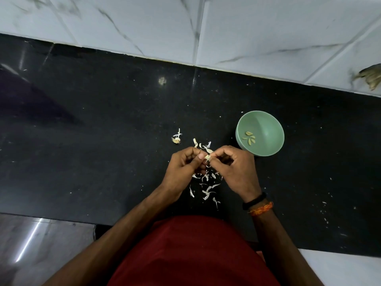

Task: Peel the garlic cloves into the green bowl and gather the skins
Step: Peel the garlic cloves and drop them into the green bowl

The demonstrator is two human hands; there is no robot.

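Garlic clove pinched between both hands, above the black countertop, just in front of the torso. Left hand curled, thumb and fingertips closed on the clove's left side. Right hand likewise curled, thumb and forefinger nipping the clove's right end; remaining fingers folded under the palm. Only a small pale sliver of the clove visible between the fingertips, so hard to say how much skin remains on it.

Green bowl upright on the counter, just beside the right hand on its far right side, rim near the knuckles but apparently not touching. Inside, a small cluster of peeled cloves lying on the near-left slope of the bowl's floor.

Skins scattered loose on the counter beneath and between the wrists, thin white curls spread toward the counter's near edge. More skins just beyond the fingertips, on the far side of the hands. Root stub with a wisp of skin lying apart, to the left of those far scraps. Fine white flecks dotted across the counter, thicker toward the right.

Black band and orange thread around the right wrist. Red garment filling the lower middle of the view. White marble-veined wall tiles behind the counter. Blurred brownish object at the right edge, against the tiles; not identifiable.
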